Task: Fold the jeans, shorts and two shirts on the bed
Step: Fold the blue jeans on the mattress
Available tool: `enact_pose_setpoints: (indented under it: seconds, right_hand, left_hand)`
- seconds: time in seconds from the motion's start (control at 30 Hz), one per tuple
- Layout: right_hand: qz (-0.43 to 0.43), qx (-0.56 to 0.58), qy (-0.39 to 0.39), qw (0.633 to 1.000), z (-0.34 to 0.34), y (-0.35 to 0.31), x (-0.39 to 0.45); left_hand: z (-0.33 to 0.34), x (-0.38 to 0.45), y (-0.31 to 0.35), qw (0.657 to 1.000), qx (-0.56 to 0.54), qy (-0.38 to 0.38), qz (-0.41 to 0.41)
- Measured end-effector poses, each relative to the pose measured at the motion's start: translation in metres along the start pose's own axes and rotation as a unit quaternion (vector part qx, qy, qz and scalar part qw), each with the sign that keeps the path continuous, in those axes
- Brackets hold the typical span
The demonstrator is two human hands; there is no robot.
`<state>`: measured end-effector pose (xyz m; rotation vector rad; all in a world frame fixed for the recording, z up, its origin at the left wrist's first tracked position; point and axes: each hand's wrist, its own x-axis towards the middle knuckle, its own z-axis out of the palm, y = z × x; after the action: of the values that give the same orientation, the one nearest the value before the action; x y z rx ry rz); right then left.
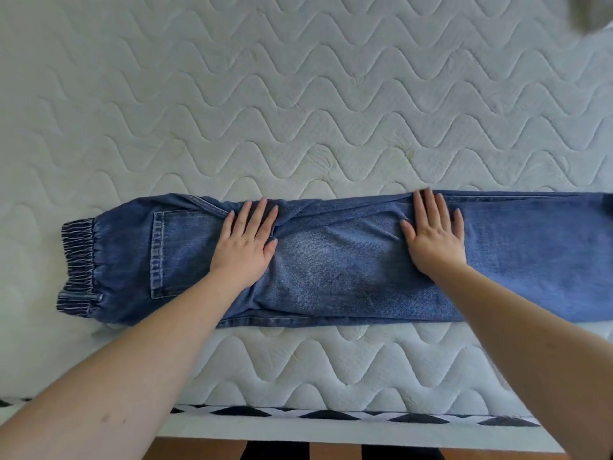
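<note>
Blue jeans [338, 260] lie lengthwise across the near part of the bed, one leg folded over the other. Their elastic waistband is at the left and the legs run off the right edge of the view. A back pocket faces up near the waist. My left hand [247, 242] rests flat on the seat area, fingers spread, palm down. My right hand [433, 232] presses flat on the thigh area, fingers spread toward the far edge of the denim. Neither hand grips the cloth. The shorts and the shirts are out of view.
The white quilted mattress [298, 111] stretches beyond the jeans. Its near edge [331, 413] carries a black-and-white diamond trim, with wooden floor below. A blurred grey thing [593, 11] shows at the top right corner.
</note>
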<state>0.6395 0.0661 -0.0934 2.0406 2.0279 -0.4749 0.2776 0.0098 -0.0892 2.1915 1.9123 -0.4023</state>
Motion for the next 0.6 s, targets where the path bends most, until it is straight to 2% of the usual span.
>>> enact_pose_setpoints:
  seconds: [0.13, 0.2, 0.3, 0.4, 0.5, 0.6]
  right_hand:
    - [0.008, 0.031, 0.049, 0.998, -0.013, -0.029, -0.02]
    - [-0.062, 0.066, 0.098, 0.991, -0.016, -0.06, -0.045]
    - [-0.224, 0.115, 0.154, 0.955, -0.007, -0.109, -0.093]
    - [-0.327, 0.114, 0.164, 0.924, 0.018, -0.144, -0.133]
    - [-0.33, 0.079, 0.125, 0.932, 0.037, -0.159, -0.151]
    - [-0.306, 0.054, 0.129, 0.942, 0.042, -0.157, -0.147]
  left_hand:
    - [-0.004, -0.026, -0.001, 0.996, -0.023, 0.075, 0.03]
    - [-0.003, -0.048, 0.001, 0.992, -0.054, 0.106, 0.031]
    - [0.005, -0.087, 0.003, 0.985, -0.103, 0.138, 0.025]
    - [0.019, -0.125, 0.001, 0.979, -0.117, 0.164, 0.018]
    - [0.032, -0.151, -0.011, 0.986, -0.095, 0.138, 0.017]
    - [0.035, -0.155, -0.025, 0.99, -0.063, 0.126, 0.02]
